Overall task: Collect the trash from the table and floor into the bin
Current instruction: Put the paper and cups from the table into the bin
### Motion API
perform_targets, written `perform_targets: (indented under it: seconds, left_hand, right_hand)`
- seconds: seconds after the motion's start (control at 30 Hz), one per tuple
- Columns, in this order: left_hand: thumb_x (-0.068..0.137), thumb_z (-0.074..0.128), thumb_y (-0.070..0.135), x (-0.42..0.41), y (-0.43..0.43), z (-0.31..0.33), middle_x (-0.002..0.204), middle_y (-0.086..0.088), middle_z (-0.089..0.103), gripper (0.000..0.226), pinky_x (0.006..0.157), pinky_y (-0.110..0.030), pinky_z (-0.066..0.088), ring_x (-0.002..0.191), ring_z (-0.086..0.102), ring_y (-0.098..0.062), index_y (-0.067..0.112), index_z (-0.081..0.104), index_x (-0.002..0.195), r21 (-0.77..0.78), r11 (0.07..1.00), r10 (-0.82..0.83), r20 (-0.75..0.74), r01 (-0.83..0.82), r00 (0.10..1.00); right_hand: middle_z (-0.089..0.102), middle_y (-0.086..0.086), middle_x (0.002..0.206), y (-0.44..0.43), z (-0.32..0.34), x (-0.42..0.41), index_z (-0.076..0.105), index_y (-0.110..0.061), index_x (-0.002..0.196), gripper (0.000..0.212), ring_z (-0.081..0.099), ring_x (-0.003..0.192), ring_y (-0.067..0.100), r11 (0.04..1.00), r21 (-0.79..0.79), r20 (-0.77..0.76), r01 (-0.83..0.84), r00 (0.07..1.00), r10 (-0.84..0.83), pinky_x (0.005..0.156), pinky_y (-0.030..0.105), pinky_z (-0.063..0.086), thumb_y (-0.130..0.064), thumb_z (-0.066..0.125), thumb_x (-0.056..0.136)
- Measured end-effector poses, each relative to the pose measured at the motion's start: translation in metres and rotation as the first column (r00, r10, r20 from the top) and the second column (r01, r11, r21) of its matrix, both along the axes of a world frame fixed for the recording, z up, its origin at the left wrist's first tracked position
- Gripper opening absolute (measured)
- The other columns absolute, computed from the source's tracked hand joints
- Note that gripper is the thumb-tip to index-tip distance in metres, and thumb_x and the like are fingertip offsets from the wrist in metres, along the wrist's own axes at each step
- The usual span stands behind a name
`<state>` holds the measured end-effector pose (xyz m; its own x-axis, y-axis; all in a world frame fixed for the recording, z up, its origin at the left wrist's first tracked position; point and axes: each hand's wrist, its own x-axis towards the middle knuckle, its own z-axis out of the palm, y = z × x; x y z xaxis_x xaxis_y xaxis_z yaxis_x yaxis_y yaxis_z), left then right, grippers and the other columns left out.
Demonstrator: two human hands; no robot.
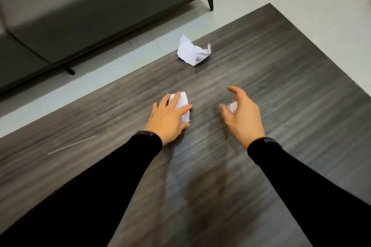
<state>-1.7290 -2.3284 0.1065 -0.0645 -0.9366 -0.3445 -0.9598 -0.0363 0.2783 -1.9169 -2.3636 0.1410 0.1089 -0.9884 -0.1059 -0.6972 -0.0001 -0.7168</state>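
Note:
On the dark wood-grain table [281, 86] my left hand [168, 118] lies over a crumpled white paper [183, 102], fingers wrapped on top of it. My right hand [243, 112] curls around a small white paper ball [232, 107] that shows between thumb and fingers. A larger crumpled white paper [192, 52] lies farther away near the table's far edge, untouched. A thin clear straw [71, 145] rests on the table at the left. No bin is in view.
A grey sofa [80, 6] with black legs stands beyond the table on the left. A strip of pale tiled floor [120, 54] runs between sofa and table and continues at the upper right.

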Motion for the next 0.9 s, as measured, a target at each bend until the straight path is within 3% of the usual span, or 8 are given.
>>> perform_targets:
  seconds: [0.1,0.17,0.27,0.33,0.43,0.53,0.67,0.9]
  left_hand:
    - [0.093,0.046,0.024,0.008,0.005,-0.015,0.155,-0.006,0.026,0.044,0.111,-0.038,0.025,0.143,0.018,-0.026,0.025,0.043,0.137,-0.129,0.992,0.012,-0.054,-0.018,0.998]
    - [0.095,0.04,0.026,0.013,0.009,-0.024,0.159,-0.001,0.012,0.049,0.112,-0.036,0.018,0.146,0.005,-0.021,0.031,0.03,0.143,-0.074,0.997,-0.003,-0.064,-0.002,0.998]
    - [0.098,0.032,0.031,0.015,0.015,-0.035,0.16,0.004,-0.008,0.052,0.113,-0.04,0.009,0.145,-0.013,-0.018,0.041,0.012,0.145,0.001,1.0,-0.003,-0.081,0.003,0.997]
    - [0.098,0.028,0.032,0.015,0.017,-0.039,0.159,0.006,-0.014,0.053,0.112,-0.041,0.006,0.143,-0.019,-0.016,0.044,0.005,0.144,-0.002,1.0,-0.002,-0.098,0.002,0.995]
    - [0.097,0.027,0.032,0.015,0.016,-0.039,0.158,0.007,-0.017,0.055,0.11,-0.038,0.001,0.141,-0.024,-0.013,0.045,0.001,0.144,0.042,0.999,-0.004,-0.104,0.009,0.995]
    - [0.097,0.029,0.03,0.014,0.016,-0.037,0.158,0.006,-0.017,0.056,0.107,-0.033,0.001,0.141,-0.024,-0.013,0.045,0.002,0.144,0.041,0.999,0.008,-0.083,-0.005,0.997]
    - [0.097,0.03,0.028,0.012,0.016,-0.034,0.158,0.007,-0.015,0.056,0.106,-0.034,0.006,0.142,-0.021,-0.014,0.046,0.004,0.144,0.034,0.999,0.018,-0.051,-0.016,0.999]
    - [0.095,0.041,0.022,0.002,0.015,-0.031,0.157,-0.005,0.019,0.047,0.108,-0.047,0.02,0.142,0.013,-0.03,0.031,0.035,0.141,-0.153,0.981,0.115,-0.027,-0.118,0.993]
  right_hand:
    - [0.056,0.017,0.116,-0.049,0.01,0.031,0.048,-0.011,0.134,0.043,0.056,0.104,0.032,0.991,-0.083,-0.113,-0.108,0.989,0.098,0.086,0.021,0.033,-0.008,0.048,0.091]
    - [0.026,0.021,0.15,-0.08,0.013,0.055,0.037,-0.016,0.143,0.056,0.04,0.13,0.033,0.96,-0.081,-0.199,-0.269,0.948,0.249,0.105,0.028,0.03,-0.002,0.043,0.089]
    - [-0.016,0.01,0.159,-0.114,0.005,0.082,0.011,-0.035,0.149,0.078,-0.012,0.145,0.033,0.887,-0.005,-0.478,-0.461,0.78,0.402,0.114,0.055,0.008,-0.002,0.045,0.087]
    - [-0.02,0.006,0.158,-0.133,-0.01,0.089,0.004,-0.039,0.148,0.077,-0.02,0.144,0.032,0.852,0.106,-0.546,-0.513,0.686,0.481,0.112,0.06,0.003,-0.01,0.045,0.09]
    - [0.006,0.0,0.16,-0.136,-0.033,0.086,0.019,-0.025,0.148,0.062,0.001,0.146,0.025,0.819,0.265,-0.555,-0.508,0.615,0.561,0.112,0.053,0.017,-0.026,0.048,0.093]
    - [0.04,0.011,0.143,-0.113,-0.041,0.082,0.045,-0.01,0.134,0.047,0.031,0.135,0.029,0.948,0.077,-0.451,-0.31,0.837,0.31,0.106,0.041,0.03,-0.023,0.055,0.09]
    - [0.048,0.02,0.135,-0.072,-0.042,0.07,0.02,-0.004,0.145,0.064,0.042,0.127,0.034,0.971,0.12,-0.423,-0.207,0.874,0.238,0.104,0.039,0.033,-0.016,0.051,0.09]
    - [0.067,0.02,0.109,0.001,-0.028,0.01,0.056,-0.001,0.106,0.039,0.06,0.108,0.034,0.974,0.219,-0.35,-0.063,0.927,0.139,0.084,0.034,0.045,-0.035,0.056,0.087]
